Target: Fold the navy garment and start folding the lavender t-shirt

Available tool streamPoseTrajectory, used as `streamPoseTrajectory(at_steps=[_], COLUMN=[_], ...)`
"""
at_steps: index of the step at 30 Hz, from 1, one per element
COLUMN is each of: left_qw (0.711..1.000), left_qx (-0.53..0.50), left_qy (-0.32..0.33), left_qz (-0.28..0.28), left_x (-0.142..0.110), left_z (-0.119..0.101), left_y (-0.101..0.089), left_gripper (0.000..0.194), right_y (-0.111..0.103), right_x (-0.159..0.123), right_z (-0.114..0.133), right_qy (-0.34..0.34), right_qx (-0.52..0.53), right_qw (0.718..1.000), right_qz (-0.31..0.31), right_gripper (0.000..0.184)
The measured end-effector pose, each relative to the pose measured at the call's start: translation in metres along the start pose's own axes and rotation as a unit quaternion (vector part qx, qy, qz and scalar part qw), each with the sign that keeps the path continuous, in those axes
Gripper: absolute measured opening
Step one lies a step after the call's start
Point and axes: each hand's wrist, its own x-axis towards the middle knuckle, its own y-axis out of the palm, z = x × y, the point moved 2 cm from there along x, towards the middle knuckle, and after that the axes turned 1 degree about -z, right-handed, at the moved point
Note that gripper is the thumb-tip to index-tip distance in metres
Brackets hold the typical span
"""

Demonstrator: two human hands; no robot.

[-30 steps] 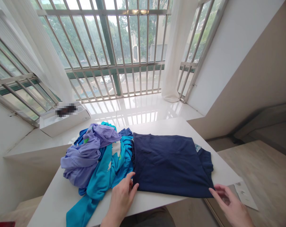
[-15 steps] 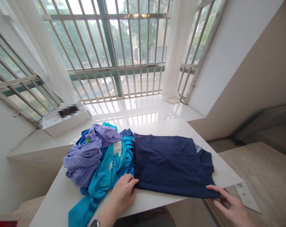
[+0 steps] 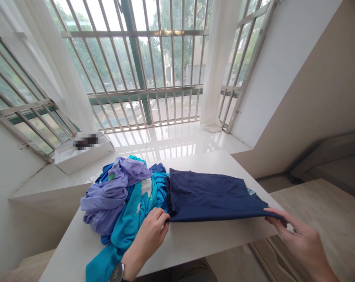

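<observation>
A navy garment (image 3: 207, 197) lies flat on the white table (image 3: 195, 243), its near edge lifted and doubled back over itself. My left hand (image 3: 149, 237) pinches that edge at the left end, next to a crumpled pile. My right hand (image 3: 301, 239) holds the right corner, out past the fabric's side. A lavender garment (image 3: 113, 192) sits on a turquoise printed garment (image 3: 133, 223), whose sleeve or hem hangs over the table's near edge. A wristwatch (image 3: 118, 273) shows on my left wrist.
A white box (image 3: 86, 154) with a blurred patch on top stands on the glossy white window sill (image 3: 165, 143) beyond the table. Barred windows and sheer curtains (image 3: 220, 66) rise behind it. A beige floor (image 3: 327, 211) lies lower on the right.
The navy garment's near edge has risen and folded toward the far side, with both hands carrying it. My right hand has moved up and left. The paper near it no longer shows.
</observation>
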Motion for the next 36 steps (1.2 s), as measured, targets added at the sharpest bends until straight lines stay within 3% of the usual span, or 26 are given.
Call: streamPoseTrajectory(at_steps=[6, 8, 11, 14, 17, 19, 22, 25, 28, 33, 36], left_qw=[0.98, 0.969, 0.952, 0.943, 0.946, 0.955, 0.983, 0.988, 0.989, 0.989, 0.988], left_qx=[-0.147, -0.192, -0.24, -0.249, -0.256, -0.256, -0.149, -0.107, -0.078, -0.03, -0.018], left_qy=[0.012, 0.012, -0.021, -0.049, -0.058, -0.06, -0.083, -0.105, -0.118, -0.136, -0.148], left_qz=[-0.132, -0.158, -0.19, -0.213, -0.191, -0.136, -0.063, -0.047, -0.051, -0.048, -0.04], left_x=[0.015, 0.024, 0.042, 0.068, 0.105, 0.131, 0.16, 0.174, 0.183, 0.197, 0.2], left_z=[-0.016, -0.023, -0.033, -0.036, -0.017, 0.007, 0.048, 0.075, 0.086, 0.095, 0.104], left_y=[-0.073, -0.093, -0.115, -0.126, -0.112, -0.087, -0.04, -0.006, 0.006, 0.011, 0.02], left_gripper=[0.014, 0.015, 0.02, 0.022, 0.023, 0.023, 0.021, 0.017, 0.017, 0.019, 0.018], right_y=[-0.05, -0.063, -0.074, -0.072, -0.045, -0.01, 0.054, 0.109, 0.142, 0.162, 0.163], right_x=[0.034, 0.044, 0.059, 0.083, 0.119, 0.144, 0.17, 0.181, 0.185, 0.195, 0.182], right_z=[0.053, 0.076, 0.103, 0.112, 0.101, 0.083, 0.048, 0.019, 0.006, 0.002, 0.011], right_qy=[-0.147, -0.165, -0.101, -0.024, -0.03, -0.042, -0.053, -0.048, -0.037, -0.025, -0.037], right_qx=[0.059, 0.092, 0.132, 0.116, 0.129, 0.132, 0.119, 0.093, 0.084, 0.058, 0.043], right_qw=[0.982, 0.972, 0.974, 0.988, 0.991, 0.989, 0.976, 0.98, 0.985, 0.991, 0.993], right_qz=[-0.105, -0.143, -0.156, -0.102, -0.021, 0.06, 0.175, 0.167, 0.148, 0.114, 0.1], right_gripper=[0.029, 0.027, 0.029, 0.035, 0.044, 0.047, 0.045, 0.045, 0.046, 0.04, 0.036])
